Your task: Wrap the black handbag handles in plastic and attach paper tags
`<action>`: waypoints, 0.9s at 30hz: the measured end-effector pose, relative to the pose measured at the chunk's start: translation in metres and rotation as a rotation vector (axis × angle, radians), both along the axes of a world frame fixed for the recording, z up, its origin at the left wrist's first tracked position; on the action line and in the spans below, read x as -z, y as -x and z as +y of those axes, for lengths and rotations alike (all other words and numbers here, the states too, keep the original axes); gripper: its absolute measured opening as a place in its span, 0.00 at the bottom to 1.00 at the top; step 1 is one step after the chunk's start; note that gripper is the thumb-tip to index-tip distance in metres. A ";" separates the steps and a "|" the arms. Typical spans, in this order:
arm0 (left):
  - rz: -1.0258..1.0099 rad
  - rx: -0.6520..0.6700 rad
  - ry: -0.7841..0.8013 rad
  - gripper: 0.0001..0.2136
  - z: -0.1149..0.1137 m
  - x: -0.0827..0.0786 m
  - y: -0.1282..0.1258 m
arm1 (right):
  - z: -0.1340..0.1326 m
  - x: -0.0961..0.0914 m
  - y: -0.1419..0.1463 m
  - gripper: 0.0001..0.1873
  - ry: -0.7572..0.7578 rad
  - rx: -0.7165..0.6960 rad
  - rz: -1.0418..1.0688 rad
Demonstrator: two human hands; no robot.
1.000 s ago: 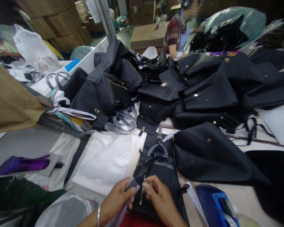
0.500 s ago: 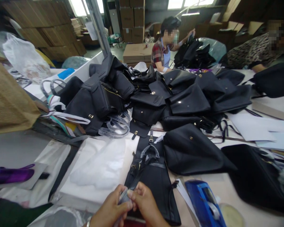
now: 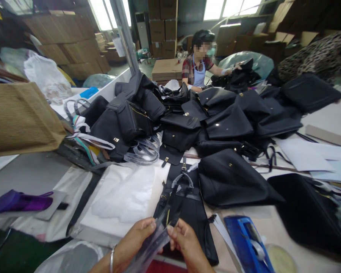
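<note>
A strip of clear plastic film (image 3: 153, 242) runs between my two hands at the bottom centre. My left hand (image 3: 133, 242), with a bangle on the wrist, pinches its upper end. My right hand (image 3: 184, 244) pinches the film from the right side. Just beyond them a black leather bag (image 3: 187, 212) lies flat on the table, with gold fittings and a handle wrapped in clear plastic (image 3: 182, 179).
A big heap of black bags (image 3: 216, 117) covers the middle of the table. White sheets (image 3: 125, 193) lie to the left, a blue tape dispenser (image 3: 247, 242) to the right, a purple object (image 3: 19, 201) at far left. A person (image 3: 197, 64) handles bags across the table.
My hands have drawn slightly apart and the clear film now stretches out between them. The view has tilted up a little.
</note>
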State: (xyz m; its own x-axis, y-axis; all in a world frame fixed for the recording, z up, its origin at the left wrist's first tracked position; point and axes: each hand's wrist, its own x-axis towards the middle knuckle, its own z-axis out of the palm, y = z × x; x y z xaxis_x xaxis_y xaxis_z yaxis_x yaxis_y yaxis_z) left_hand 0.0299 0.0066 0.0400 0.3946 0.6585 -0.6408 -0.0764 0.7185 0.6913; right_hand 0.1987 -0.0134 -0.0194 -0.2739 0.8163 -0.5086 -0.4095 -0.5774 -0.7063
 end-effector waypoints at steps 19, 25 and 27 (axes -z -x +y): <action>0.121 -0.109 -0.149 0.16 -0.002 0.023 -0.018 | 0.011 0.008 -0.002 0.22 -0.050 0.010 0.047; 0.217 -0.117 -0.126 0.16 0.002 0.029 -0.018 | 0.015 0.010 -0.001 0.25 -0.004 -0.043 0.011; 0.250 -0.124 -0.166 0.15 0.006 0.029 -0.016 | 0.018 0.009 -0.002 0.26 -0.015 -0.037 -0.022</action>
State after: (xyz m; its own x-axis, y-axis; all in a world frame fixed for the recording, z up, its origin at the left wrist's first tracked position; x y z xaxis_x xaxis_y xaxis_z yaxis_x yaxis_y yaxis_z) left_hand 0.0462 0.0126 0.0106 0.1485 0.7956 -0.5874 0.0310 0.5899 0.8068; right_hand 0.2002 0.0042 -0.0285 -0.2926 0.8137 -0.5022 -0.3724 -0.5807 -0.7239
